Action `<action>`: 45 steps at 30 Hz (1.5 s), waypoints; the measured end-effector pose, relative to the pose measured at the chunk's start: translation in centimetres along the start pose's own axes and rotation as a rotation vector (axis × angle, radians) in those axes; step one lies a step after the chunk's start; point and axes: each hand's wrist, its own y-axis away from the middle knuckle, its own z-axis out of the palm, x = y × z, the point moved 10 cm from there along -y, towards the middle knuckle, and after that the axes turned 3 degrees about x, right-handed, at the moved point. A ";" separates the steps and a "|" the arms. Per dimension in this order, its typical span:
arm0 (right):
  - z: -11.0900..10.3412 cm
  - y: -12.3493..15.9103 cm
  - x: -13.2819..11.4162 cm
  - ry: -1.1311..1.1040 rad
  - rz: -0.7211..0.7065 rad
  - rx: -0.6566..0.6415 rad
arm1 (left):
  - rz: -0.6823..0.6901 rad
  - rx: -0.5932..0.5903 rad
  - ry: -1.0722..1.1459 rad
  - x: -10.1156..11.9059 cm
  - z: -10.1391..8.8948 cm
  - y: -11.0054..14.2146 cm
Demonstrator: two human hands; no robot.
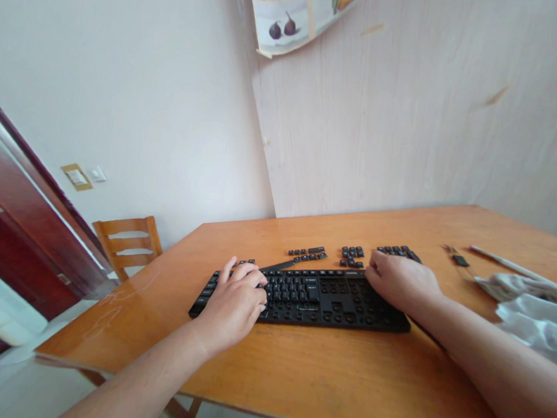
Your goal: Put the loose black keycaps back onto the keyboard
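Note:
A black keyboard (338,305) lies on the table, with keycaps in its left and middle parts and bare key sockets along the right side and front row. My left hand (237,300) rests over its left part, fingers spread and touching the keys. At the keyboard's back right corner is my right hand (401,281), its fingers curled together beside a group of loose keycaps (394,250); whatever is in them is hidden. More loose keycaps (351,256) sit in a cluster behind the keyboard, and short rows of keycaps (308,254) lie left of that.
On the wooden table (323,369), a screwdriver-like thin rod (503,261), a small dark object (460,260) and a crumpled whitish plastic bag (537,316) lie at the right. A wooden chair (126,242) stands beyond the left edge. Walls rise behind the table.

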 end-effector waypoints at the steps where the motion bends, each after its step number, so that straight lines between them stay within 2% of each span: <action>1: 0.0 0.0 0.0 0.000 0.001 -0.003 | -0.009 0.008 0.002 0.0 0.0 0.0; 10: 0.2 -0.1 0.0 0.005 -0.015 0.006 | -0.106 0.143 -0.011 -1.8 -1.8 1.2; 17: 0.2 -0.1 0.0 0.003 -0.020 0.007 | -0.061 0.052 -0.033 -1.5 -0.6 1.7; 25: 0.2 -0.1 -0.1 -0.001 -0.019 0.018 | -0.071 0.058 -0.011 -1.2 -1.0 1.4; 28: 0.1 -0.1 -0.2 -0.010 -0.021 0.031 | -0.096 0.086 0.018 -1.8 -1.3 0.8; 32: 0.0 0.0 -0.2 -0.013 -0.020 0.042 | -0.147 0.156 0.042 -3.9 -1.7 -1.1; 35: 0.0 0.0 -0.2 -0.017 -0.018 0.048 | -0.156 0.167 0.047 -5.5 -1.1 -3.5; 40: 0.0 -0.2 -0.1 -0.017 -0.012 0.045 | -0.219 0.118 0.055 -8.1 1.7 -8.2; 45: 0.0 -0.3 0.1 -0.015 -0.011 0.041 | -0.221 0.022 0.080 -9.2 5.4 -12.2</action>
